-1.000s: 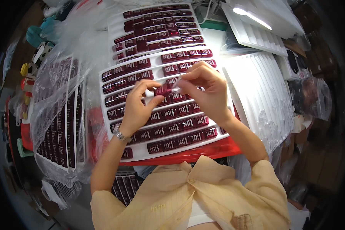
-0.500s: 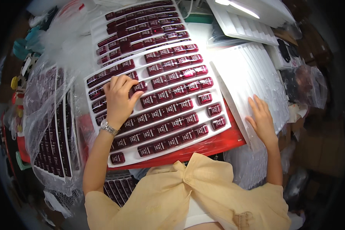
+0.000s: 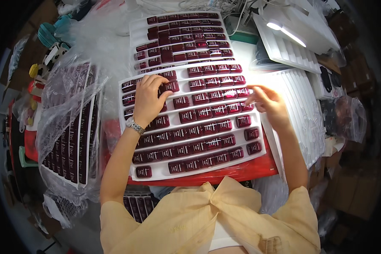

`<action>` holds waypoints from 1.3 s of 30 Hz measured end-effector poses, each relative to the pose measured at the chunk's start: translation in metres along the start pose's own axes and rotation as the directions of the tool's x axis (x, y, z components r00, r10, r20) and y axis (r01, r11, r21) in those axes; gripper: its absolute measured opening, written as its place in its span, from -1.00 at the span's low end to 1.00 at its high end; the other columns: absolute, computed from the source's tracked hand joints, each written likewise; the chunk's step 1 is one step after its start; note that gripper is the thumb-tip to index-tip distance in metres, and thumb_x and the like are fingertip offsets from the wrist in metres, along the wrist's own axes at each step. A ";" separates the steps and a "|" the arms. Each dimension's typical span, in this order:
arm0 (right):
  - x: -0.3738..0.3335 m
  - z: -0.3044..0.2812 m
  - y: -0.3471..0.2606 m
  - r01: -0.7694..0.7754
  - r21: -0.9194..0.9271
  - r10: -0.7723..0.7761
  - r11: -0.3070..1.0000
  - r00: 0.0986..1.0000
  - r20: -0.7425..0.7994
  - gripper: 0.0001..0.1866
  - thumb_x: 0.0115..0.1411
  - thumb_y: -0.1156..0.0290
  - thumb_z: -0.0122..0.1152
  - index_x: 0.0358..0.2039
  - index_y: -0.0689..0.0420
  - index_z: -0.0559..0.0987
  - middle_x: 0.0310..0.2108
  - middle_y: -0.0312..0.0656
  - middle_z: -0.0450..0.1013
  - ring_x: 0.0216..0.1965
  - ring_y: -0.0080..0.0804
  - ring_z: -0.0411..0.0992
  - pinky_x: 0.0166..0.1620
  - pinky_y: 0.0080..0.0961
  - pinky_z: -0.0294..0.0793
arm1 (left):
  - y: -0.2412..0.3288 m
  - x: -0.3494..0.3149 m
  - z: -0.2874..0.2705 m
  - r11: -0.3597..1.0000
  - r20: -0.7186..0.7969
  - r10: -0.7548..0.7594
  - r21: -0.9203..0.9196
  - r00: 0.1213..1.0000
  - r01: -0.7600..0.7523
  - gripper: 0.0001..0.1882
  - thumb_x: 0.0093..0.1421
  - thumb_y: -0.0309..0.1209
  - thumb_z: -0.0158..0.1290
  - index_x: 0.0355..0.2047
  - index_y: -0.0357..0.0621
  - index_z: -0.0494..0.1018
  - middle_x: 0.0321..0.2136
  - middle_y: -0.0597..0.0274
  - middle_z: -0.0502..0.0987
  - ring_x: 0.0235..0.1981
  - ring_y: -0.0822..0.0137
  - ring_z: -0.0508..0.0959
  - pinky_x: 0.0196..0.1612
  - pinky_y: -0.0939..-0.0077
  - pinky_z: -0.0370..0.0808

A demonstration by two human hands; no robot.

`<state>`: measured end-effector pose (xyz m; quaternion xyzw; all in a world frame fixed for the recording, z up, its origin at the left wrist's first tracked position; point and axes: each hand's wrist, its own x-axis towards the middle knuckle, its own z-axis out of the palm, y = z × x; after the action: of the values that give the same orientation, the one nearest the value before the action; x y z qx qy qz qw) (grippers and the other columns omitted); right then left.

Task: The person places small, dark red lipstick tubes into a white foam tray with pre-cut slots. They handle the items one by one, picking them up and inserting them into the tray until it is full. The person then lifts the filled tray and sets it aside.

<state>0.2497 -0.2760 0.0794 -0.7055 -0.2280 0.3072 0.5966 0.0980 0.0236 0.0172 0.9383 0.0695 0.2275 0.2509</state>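
Observation:
A white ridged tray (image 3: 158,172) lies before me, holding rows of small, glossy dark red rectangular pieces (image 3: 205,125) with pale print. At its left side my left hand (image 3: 150,98) is closed, thumb and fingers pinching one such dark red piece (image 3: 170,86) near the second row. Just right of that hand, a single piece (image 3: 181,102) sits apart in the third row. My right hand (image 3: 268,103) hovers at the tray's right edge, beside the row ends. Its fingers are bent and apart, slightly blurred, with nothing visible in them.
Another filled tray (image 3: 138,38) lies beyond. Stacked white trays (image 3: 298,106) stand to the right under a lit lamp (image 3: 285,34). Plastic-wrapped filled trays (image 3: 67,139) are at left. A red surface (image 3: 224,170) shows under the near tray.
My left hand has shifted up from the third row toward the second. My right hand has left the stacked white trays for the filled tray's right edge. The view has shifted too.

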 end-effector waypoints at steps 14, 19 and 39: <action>0.059 0.112 -0.047 0.166 -0.502 -0.132 0.849 0.986 0.103 -0.53 0.32 0.07 -0.04 -0.12 0.31 0.38 -0.45 0.07 0.51 -0.37 -0.13 0.51 -0.30 -0.26 0.44 | 0.018 -0.027 -0.006 0.688 0.121 -0.236 -0.680 0.964 0.254 -0.73 0.01 -0.53 0.23 -0.23 -0.21 0.49 -0.24 0.24 0.49 -0.20 0.35 0.52 -0.11 0.47 0.49; 0.078 0.057 0.003 0.031 -0.025 -0.029 0.999 0.995 0.094 -0.63 0.27 0.11 0.08 -0.17 0.20 0.50 -0.28 -0.26 0.49 -0.32 -0.63 0.41 -0.23 -0.64 0.42 | 0.004 0.002 0.007 0.996 -0.016 0.009 0.091 1.000 -0.008 -0.73 -0.05 -0.37 0.27 -0.30 -0.06 0.55 -0.29 0.34 0.49 -0.17 0.28 0.42 -0.02 0.29 0.23; 0.029 0.091 -0.019 0.835 -0.181 -0.847 0.519 0.531 0.022 -0.77 0.04 0.51 0.31 -0.23 0.18 0.64 -0.30 -0.18 0.57 -0.33 -0.38 0.55 -0.26 -0.53 0.52 | 0.090 -0.004 0.006 -0.041 0.475 -0.031 -0.880 0.879 0.474 -0.65 0.21 -0.41 0.11 -0.03 -0.29 0.37 -0.28 0.32 0.50 -0.23 0.53 0.49 -0.12 0.66 0.44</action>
<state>0.2068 -0.1884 0.0839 -0.5655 -0.5449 -0.0640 0.6158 0.0988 -0.0581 0.0560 0.4806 0.0243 0.0057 0.8766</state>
